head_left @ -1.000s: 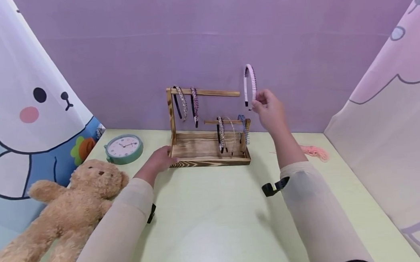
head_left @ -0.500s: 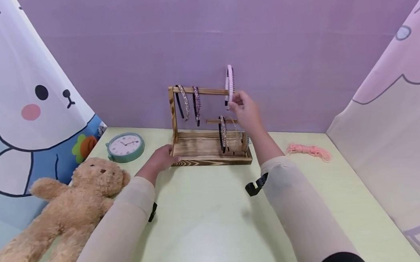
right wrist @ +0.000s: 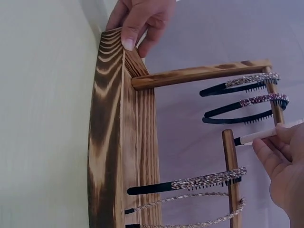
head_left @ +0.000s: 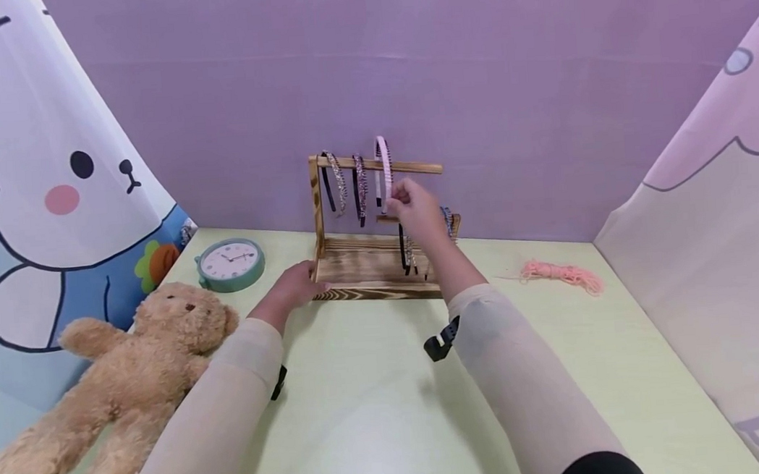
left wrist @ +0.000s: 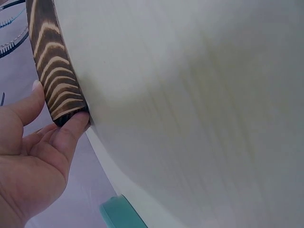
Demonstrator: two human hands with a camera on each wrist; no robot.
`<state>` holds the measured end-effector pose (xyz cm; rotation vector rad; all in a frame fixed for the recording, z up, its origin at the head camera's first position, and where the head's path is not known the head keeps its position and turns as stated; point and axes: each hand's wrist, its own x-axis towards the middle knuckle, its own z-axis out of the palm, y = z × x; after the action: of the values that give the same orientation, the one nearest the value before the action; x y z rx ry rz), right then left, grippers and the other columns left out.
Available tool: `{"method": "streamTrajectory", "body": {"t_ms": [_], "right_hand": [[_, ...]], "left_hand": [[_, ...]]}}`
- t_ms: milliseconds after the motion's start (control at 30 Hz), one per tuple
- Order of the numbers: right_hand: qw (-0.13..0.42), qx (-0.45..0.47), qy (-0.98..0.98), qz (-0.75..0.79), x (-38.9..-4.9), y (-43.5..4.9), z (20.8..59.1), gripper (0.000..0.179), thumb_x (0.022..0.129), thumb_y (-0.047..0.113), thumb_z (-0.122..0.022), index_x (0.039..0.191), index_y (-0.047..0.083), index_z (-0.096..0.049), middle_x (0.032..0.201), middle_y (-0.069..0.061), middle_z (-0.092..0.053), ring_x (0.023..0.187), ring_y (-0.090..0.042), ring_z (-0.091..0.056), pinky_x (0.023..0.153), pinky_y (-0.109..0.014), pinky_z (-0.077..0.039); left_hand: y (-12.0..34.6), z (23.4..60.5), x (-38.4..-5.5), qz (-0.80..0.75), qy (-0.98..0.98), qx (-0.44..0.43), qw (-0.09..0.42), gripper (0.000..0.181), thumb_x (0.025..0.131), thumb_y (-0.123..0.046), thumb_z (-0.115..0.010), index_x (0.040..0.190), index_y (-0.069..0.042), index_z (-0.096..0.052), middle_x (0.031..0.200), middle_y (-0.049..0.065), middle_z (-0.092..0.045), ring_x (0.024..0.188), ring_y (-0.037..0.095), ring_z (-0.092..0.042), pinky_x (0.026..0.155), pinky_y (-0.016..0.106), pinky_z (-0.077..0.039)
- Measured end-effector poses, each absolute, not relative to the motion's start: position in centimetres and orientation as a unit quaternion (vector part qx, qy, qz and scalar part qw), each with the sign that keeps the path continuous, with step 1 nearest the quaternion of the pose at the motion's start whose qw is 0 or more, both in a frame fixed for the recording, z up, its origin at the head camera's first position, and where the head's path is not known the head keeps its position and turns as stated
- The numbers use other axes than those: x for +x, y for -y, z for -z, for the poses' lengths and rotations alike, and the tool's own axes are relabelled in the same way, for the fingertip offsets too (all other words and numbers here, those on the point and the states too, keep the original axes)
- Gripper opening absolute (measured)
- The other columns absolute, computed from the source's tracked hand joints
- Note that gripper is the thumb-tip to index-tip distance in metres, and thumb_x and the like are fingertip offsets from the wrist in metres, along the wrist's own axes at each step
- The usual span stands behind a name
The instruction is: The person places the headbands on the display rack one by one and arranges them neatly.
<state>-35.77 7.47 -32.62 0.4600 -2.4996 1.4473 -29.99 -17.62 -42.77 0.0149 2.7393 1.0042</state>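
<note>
A pink headband (head_left: 385, 168) is pinched near one end between the thumb and fingers of my right hand (head_left: 420, 213). Its arch stands over the upper bar of a wooden headband rack (head_left: 355, 269), to the right of a silver glittery headband (head_left: 339, 181) and a purple glittery headband (head_left: 360, 187) hanging there. My left hand (head_left: 296, 284) grips the rack's front left corner, thumb on one side and fingers on the other in the left wrist view. On the lower bar hang several more headbands, among them a sparkly one (right wrist: 206, 181); my right hand partly hides them in the head view.
A teal alarm clock (head_left: 231, 265) lies left of the rack, with a brown teddy bear (head_left: 146, 374) nearer the front. A bundle of pink cord (head_left: 561, 273) lies on the pale green table (head_left: 362, 383) at right. A purple backdrop (head_left: 508, 98) stands behind the rack.
My right hand has carried the pink headband leftward from beyond the upper bar's free end, then slightly down, so it now straddles the bar. My left hand keeps its grip on the rack.
</note>
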Motion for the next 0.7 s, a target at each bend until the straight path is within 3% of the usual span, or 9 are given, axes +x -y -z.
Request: {"method": "streamTrajectory", "body": {"t_ms": [300, 500, 700], "right_hand": [[0.080, 0.121, 0.882, -0.448, -35.5, -7.3, 32.6, 0.013, 0.098, 0.027, -0.061, 0.105, 0.016, -0.061, 0.098, 0.001, -0.065, 0.090, -0.016, -0.063, 0.077, -0.033, -0.055], [0.074, 0.112, 0.890, -0.435, -35.1, -7.2, 32.0, 0.027, 0.097, 0.044, -0.059, 0.101, 0.017, -0.060, 0.094, 0.001, -0.067, 0.083, -0.019, -0.062, 0.067, -0.032, -0.051], [0.072, 0.117, 0.881, -0.453, -35.4, -7.2, 31.6, 0.027, 0.097, 0.039, -0.060, 0.111, 0.016, -0.055, 0.098, 0.000, -0.065, 0.086, -0.018, -0.067, 0.072, -0.029, -0.057]], "left_hand": [[17.5, 42.8, -30.1, -0.335, -0.936, 0.005, 0.109, 0.069, 0.098, -0.031, -0.060, 0.151, 0.000, -0.030, 0.150, 0.026, -0.039, 0.139, 0.043, -0.035, 0.116, 0.054, -0.029], [17.5, 42.8, -30.1, -0.335, -0.936, 0.000, 0.108, 0.066, 0.098, -0.030, -0.060, 0.150, -0.001, -0.032, 0.149, 0.026, -0.041, 0.138, 0.042, -0.037, 0.116, 0.054, -0.030], [17.4, 42.7, -30.0, -0.335, -0.936, -0.001, 0.109, 0.066, 0.098, -0.030, -0.060, 0.150, 0.000, -0.032, 0.149, 0.026, -0.041, 0.138, 0.042, -0.038, 0.115, 0.055, -0.030]]}}
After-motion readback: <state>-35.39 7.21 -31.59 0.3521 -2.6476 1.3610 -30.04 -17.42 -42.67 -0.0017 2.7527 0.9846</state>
